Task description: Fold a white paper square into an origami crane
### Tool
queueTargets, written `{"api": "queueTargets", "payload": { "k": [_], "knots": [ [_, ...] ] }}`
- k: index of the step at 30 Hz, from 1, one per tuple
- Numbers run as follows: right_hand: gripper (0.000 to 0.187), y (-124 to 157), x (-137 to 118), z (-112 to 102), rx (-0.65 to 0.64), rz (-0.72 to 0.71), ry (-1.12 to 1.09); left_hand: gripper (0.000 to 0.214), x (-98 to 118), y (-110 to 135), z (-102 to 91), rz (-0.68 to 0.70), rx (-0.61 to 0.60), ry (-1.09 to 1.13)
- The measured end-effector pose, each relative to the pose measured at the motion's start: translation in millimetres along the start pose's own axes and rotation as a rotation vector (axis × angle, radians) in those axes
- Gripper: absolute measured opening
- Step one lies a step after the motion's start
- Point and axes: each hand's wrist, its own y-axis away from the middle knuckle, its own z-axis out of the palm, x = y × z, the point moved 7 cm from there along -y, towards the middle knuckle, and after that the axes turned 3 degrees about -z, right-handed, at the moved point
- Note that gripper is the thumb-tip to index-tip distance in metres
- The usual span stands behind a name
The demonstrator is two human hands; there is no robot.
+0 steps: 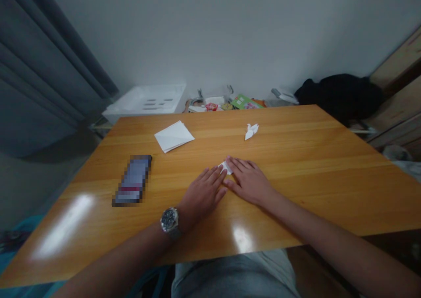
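Wooden desk [296, 166], seen from its near edge. Left hand [204, 192] and right hand [249, 180] lie flat, fingers extended and narrowly spaced, a small folded white paper [226, 168] partly beneath the fingertips of both; phone [134, 179] to the left. Farther: white sheets [174, 136], far left; folded paper bird [251, 131], far right; pale wall [223, 35] behind.

The counter [296, 157] was wood, smoothly varnished, its glossy grain throwing back bright reflections. The small folded piece [226, 168], the stacked sheets [174, 136] and the bird figure [251, 131] were matt white paper. The watch [169, 219] had a shiny metal case; the curtain [42, 48] was dull cloth, the wall [213, 26] smooth and matt.
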Motion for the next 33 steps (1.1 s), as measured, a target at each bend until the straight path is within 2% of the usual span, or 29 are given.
{"api": "queueTargets", "payload": {
  "k": [4,11,17,24,33],
  "knots": [
    [0.068,0,-2,8,-0.035,-0.042,0.023,0.052,1,1,-2.0,-0.002,0.006,0.009],
    [0.068,1,7,21,-0.079,-0.048,-0.023,0.052,0,4,-3.2,-0.007,0.011,-0.028],
    [0.068,7,17,17,-0.074,-0.007,-0.025,0.051,-1,5,-5.2,0.002,0.042,-0.033],
    [0.067,24,41,10,-0.047,0.107,0.021,0.051,-3,2,-3.5,-0.014,0.011,0.007],
    [0.064,23,42,9,-0.018,0.110,0.020,0.049,-5,-6,-8.7,-0.006,0.021,0.013]
  ]
}}
